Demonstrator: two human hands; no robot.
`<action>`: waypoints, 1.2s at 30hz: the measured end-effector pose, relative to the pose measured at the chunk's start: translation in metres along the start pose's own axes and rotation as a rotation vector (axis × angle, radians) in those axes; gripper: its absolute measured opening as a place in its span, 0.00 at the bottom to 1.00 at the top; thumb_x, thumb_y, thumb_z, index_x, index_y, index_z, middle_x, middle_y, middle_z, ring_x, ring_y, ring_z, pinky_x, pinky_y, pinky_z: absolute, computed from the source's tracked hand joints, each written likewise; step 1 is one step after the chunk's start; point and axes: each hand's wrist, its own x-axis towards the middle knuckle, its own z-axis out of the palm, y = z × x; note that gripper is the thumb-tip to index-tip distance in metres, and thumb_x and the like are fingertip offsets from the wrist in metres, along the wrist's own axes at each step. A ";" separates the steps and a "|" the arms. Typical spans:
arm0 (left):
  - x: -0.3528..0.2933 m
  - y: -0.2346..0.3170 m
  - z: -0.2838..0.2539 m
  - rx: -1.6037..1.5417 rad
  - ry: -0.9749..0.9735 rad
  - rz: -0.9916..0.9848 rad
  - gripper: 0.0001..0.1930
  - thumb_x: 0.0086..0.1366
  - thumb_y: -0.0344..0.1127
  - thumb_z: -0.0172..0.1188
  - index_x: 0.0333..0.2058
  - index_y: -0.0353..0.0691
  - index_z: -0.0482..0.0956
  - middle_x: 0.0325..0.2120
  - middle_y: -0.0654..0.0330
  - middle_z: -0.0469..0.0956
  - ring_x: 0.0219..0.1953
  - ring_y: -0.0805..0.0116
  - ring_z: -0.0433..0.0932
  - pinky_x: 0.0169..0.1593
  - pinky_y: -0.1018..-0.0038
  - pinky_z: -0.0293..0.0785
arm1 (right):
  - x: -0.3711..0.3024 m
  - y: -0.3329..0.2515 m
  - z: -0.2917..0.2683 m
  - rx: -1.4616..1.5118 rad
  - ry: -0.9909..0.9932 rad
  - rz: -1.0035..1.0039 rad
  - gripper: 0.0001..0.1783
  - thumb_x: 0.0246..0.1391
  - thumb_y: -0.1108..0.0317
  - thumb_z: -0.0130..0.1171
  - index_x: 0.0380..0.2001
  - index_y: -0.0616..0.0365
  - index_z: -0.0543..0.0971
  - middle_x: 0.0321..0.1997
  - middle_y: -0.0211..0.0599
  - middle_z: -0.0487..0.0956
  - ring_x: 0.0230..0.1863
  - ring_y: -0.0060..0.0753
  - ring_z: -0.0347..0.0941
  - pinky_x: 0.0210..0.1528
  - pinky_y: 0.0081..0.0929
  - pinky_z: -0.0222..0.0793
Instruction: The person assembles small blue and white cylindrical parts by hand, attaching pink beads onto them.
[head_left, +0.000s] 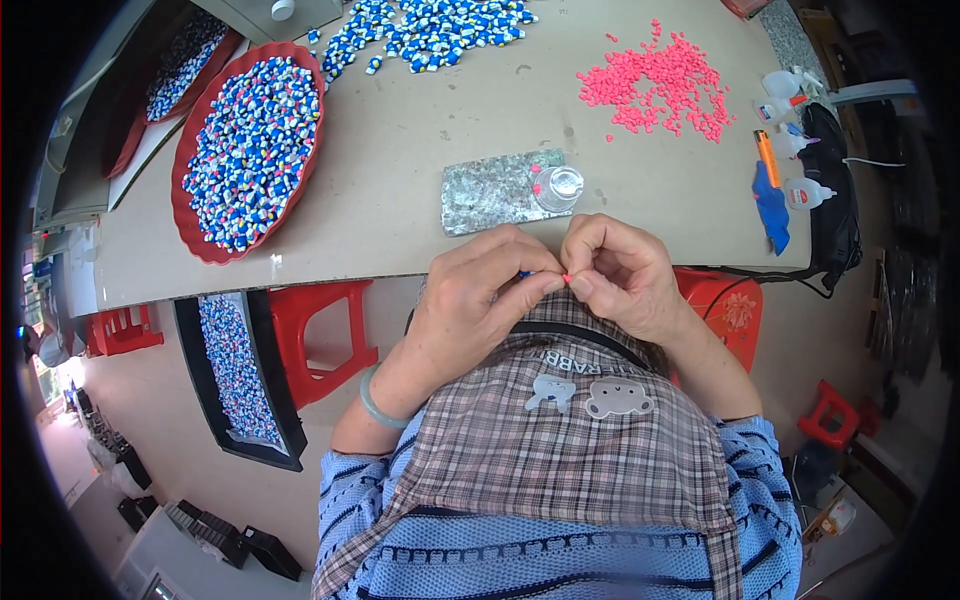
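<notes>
The work surface is a flat grey-beige table (420, 215) spanning the upper half of the frame. The floor, with red stools (720, 300) below the table edge, occupies the lower left and right. A black crate (285, 400) of small multicoloured pieces stands at the lower left.

Hand position: both hands meet at the centre of the frame, just below the front table edge and in front of a plaid apron (560, 450). The left hand (475, 285) has its thumb and forefinger closed on a small blue piece (524, 274), mostly covered by the fingers. The right hand (625, 280) has its thumb and forefinger closed at the tips on a small pink piece (567, 279); its other fingers are curled. The pink piece sits where the fingertips of the two hands meet. Whether it touches the blue piece cannot be determined, as the fingers hide the junction. A pale bangle (378, 400) encircles the left wrist.

Table layout:
- Upper left: a red scalloped tray (179, 195) filled with blue-and-white pieces (250, 150).
- Upper centre: a loose pile of similar pieces (450, 35).
- Upper right: scattered pink pieces (690, 85).
- Centre, beyond the hands: a speckled slab (480, 195) lying flat, with a clear cup (562, 185) at its right end.
- Right edge: small squeeze bottles (805, 193), a slender orange object (767, 158) and a flat blue object (770, 210), beside a black item (840, 210).
</notes>
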 end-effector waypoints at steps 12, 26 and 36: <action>0.007 -0.004 -0.003 -0.263 0.016 -0.167 0.11 0.68 0.25 0.54 0.46 0.28 0.78 0.42 0.53 0.78 0.36 0.71 0.80 0.39 0.78 0.78 | 0.024 -0.019 -0.034 0.183 0.272 0.175 0.08 0.62 0.64 0.55 0.31 0.55 0.74 0.21 0.23 0.70 0.23 0.12 0.62 0.26 0.15 0.56; 0.004 -0.016 -0.004 -0.334 0.139 -0.173 0.11 0.63 0.20 0.57 0.44 0.32 0.81 0.42 0.55 0.80 0.44 0.68 0.80 0.46 0.75 0.80 | 0.031 -0.019 -0.032 0.101 0.239 0.318 0.04 0.60 0.69 0.57 0.31 0.56 0.76 0.21 0.21 0.70 0.22 0.11 0.62 0.24 0.13 0.53; 0.004 -0.013 -0.004 -0.456 0.138 -0.243 0.12 0.61 0.18 0.59 0.45 0.30 0.79 0.44 0.54 0.76 0.44 0.69 0.79 0.48 0.76 0.80 | 0.030 -0.021 -0.027 -0.023 0.279 0.273 0.04 0.60 0.69 0.58 0.32 0.56 0.76 0.22 0.21 0.71 0.22 0.11 0.61 0.24 0.12 0.52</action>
